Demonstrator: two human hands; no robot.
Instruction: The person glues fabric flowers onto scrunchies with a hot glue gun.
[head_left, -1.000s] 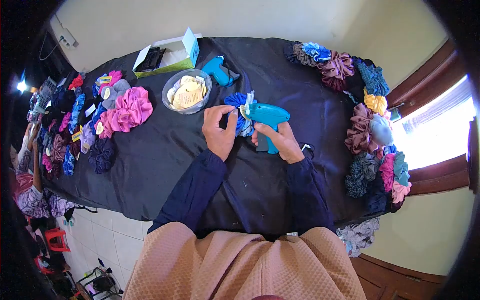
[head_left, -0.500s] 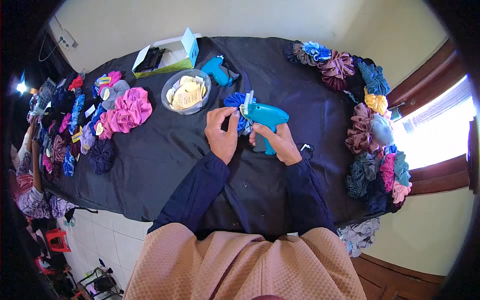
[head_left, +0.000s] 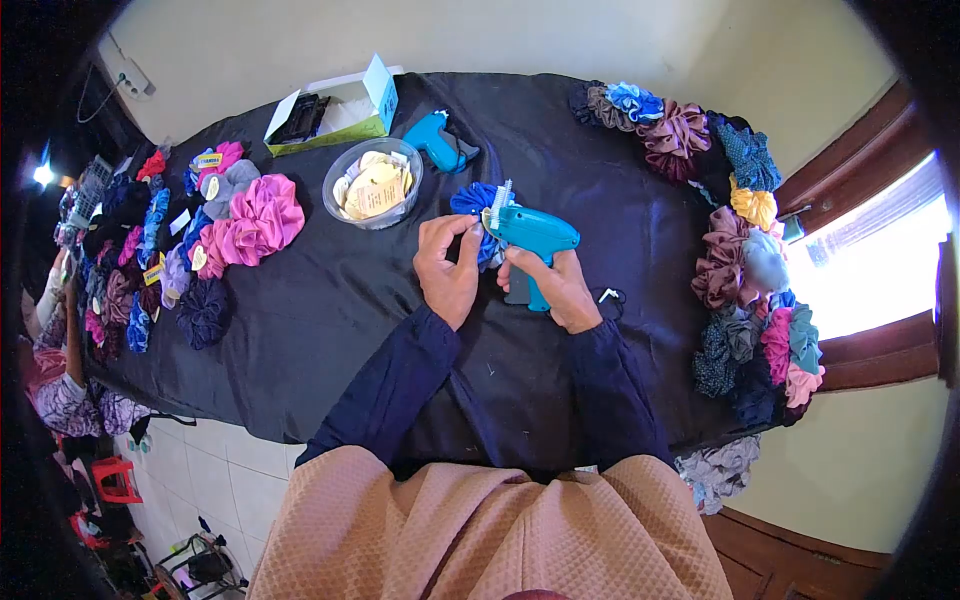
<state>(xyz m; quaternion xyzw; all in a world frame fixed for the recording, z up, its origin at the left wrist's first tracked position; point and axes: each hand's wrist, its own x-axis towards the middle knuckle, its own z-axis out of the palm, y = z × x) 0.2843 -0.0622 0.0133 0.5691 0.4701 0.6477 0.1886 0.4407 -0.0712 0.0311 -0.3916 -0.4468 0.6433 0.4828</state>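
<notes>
My right hand (head_left: 563,290) grips a teal tagging gun (head_left: 540,230) by its handle, its nose pointing left and a strip of white fasteners (head_left: 503,196) standing up from its top. Against the nose lies a blue scrunchie (head_left: 470,200), partly hidden behind the gun and my fingers. My left hand (head_left: 448,270) pinches the scrunchie's near left side. A small pale tag seems to sit between the left fingertips and the gun's tip, mostly covered. Beyond the left hand stands a clear round tub (head_left: 330,207) of cream paper tags (head_left: 380,192).
A second teal tagging gun (head_left: 436,142) lies behind the tub, beside an open box (head_left: 375,125). Scrunchies with tags (head_left: 260,220) are heaped at left; a long row of scrunchies (head_left: 725,255) lines the right edge. A small black loop with white piece (head_left: 610,295) lies nearby. Another person's arm (head_left: 73,330) shows far left.
Both hands, the tagging gun and the scrunchie have shifted very slightly right. The hold of each hand looks the same. The other person's arm at far left has moved a little.
</notes>
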